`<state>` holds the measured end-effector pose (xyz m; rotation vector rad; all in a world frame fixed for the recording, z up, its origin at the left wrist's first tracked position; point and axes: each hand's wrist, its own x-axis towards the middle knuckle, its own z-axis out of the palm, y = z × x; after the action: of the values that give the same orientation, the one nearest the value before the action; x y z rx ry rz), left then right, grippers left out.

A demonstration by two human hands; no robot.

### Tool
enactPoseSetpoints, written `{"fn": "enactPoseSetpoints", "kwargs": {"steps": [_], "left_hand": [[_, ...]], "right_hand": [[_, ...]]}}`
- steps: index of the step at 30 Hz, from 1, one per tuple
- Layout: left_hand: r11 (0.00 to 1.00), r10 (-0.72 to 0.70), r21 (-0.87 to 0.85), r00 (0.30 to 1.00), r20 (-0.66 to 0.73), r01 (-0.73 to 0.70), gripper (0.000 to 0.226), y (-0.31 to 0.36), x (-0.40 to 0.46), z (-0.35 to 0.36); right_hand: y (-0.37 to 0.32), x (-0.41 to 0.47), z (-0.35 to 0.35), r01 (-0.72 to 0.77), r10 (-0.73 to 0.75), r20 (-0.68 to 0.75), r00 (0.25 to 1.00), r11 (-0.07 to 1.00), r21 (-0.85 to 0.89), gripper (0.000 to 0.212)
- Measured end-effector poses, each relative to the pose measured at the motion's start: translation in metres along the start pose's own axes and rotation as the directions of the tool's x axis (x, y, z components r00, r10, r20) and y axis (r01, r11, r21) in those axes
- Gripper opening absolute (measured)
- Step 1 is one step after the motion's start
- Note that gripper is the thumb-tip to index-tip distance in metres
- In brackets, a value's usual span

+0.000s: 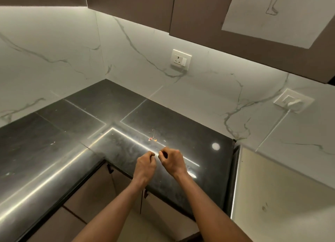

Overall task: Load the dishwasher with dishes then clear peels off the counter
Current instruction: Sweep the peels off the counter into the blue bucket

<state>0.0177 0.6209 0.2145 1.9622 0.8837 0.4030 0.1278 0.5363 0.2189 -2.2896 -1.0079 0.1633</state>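
While both hands are over the front part of the black table (72,125), they are near each other, almost touching at the fingertips. The left hand (146,166) has its fingers curled with the thumb against them, and the right hand (171,161) is curled in the same way. I cannot tell if they pinch small pieces or hold nothing, because anything inside is too small to see. The peels (152,139) are just beyond the hands on the table: a few tiny red and orange bits, with some more crumbs scattered behind them. I think the hands are kept close and low so that the small bits can be picked up together. No dishes and no dishwasher are visible, so the clearing of peels seems to be the present step.
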Motion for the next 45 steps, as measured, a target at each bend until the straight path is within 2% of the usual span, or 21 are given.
{"fn": "enactPoseSetpoints", "kwargs": {"steps": [4, 9, 13, 16, 19, 21, 23, 27, 30, 32, 36, 40, 42, 45], "left_hand": [[0.998, -0.012, 0.055, 1.0, 0.012, 0.012, 0.018, -0.018, 0.029, 0.001], [0.992, -0.006, 0.123, 0.993, 0.121, -0.009, 0.017, -0.063, 0.079, -0.002], [0.965, 0.035, 0.249, 0.982, 0.184, -0.081, 0.016, -0.094, 0.137, -0.002], [0.947, 0.097, 0.283, 0.975, 0.2, -0.152, 0.014, -0.112, 0.183, 0.003], [0.905, 0.168, 0.365, 0.972, 0.163, -0.217, 0.022, -0.137, 0.225, 0.004], [0.893, 0.133, 0.411, 0.98, 0.147, -0.183, 0.041, -0.157, 0.245, -0.002], [0.868, 0.15, 0.456, 0.979, 0.136, -0.196, 0.049, -0.184, 0.253, -0.007], [0.769, 0.288, 0.564, 0.951, 0.113, -0.3, 0.054, -0.209, 0.243, -0.002], [0.769, 0.277, 0.581, 0.958, 0.074, -0.267, 0.054, -0.202, 0.25, 0.0], [0.738, 0.279, 0.615, 0.956, 0.096, -0.277, 0.054, -0.207, 0.251, 0.002], [0.733, 0.279, 0.614, 0.952, 0.125, -0.295, 0.053, -0.211, 0.251, 0.001], [0.74, 0.279, 0.607, 0.954, 0.113, -0.289, 0.053, -0.211, 0.252, 0.001], [0.748, 0.275, 0.602, 0.956, 0.104, -0.281, 0.053, -0.208, 0.253, 0.001], [0.754, 0.279, 0.596, 0.956, 0.088, -0.275, 0.053, -0.207, 0.25, 0.001]], "right_hand": [[0.016, 0.03, 0.025, -0.02, 0.02, 0.076, 0.997, 1.0, -0.007, 0.02], [0.027, 0.062, 0.07, -0.092, 0.093, 0.159, 0.983, 0.996, -0.01, 0.019], [0.035, 0.095, 0.105, -0.187, 0.184, 0.1, 0.978, 0.982, 0.016, 0.024], [0.04, 0.123, 0.118, -0.259, 0.256, 0.068, 0.964, 0.965, 0.036, 0.039], [0.055, 0.152, 0.134, -0.297, 0.309, 0.166, 0.936, 0.95, -0.093, 0.08], [0.072, 0.171, 0.141, -0.264, 0.299, 0.194, 0.934, 0.946, -0.189, 0.095], [0.087, 0.192, 0.144, -0.18, 0.246, 0.225, 0.943, 0.944, -0.276, 0.097], [0.101, 0.243, 0.158, -0.008, 0.124, 0.311, 0.942, 0.936, -0.351, 0.097], [0.097, 0.262, 0.181, 0.142, 0.011, 0.366, 0.931, 0.91, -0.39, 0.096], [0.095, 0.253, 0.194, 0.21, -0.055, 0.361, 0.931, 0.888, -0.408, 0.092], [0.085, 0.217, 0.198, 0.282, -0.142, 0.412, 0.9, 0.911, -0.302, 0.08], [0.067, 0.184, 0.189, 0.259, -0.221, 0.456, 0.862, 0.966, -0.021, 0.069], [0.064, 0.183, 0.183, 0.212, -0.229, 0.366, 0.902, 0.973, 0.086, 0.064], [0.072, 0.217, 0.174, 0.078, -0.093, 0.235, 0.968, 0.994, 0.072, 0.063]]}}
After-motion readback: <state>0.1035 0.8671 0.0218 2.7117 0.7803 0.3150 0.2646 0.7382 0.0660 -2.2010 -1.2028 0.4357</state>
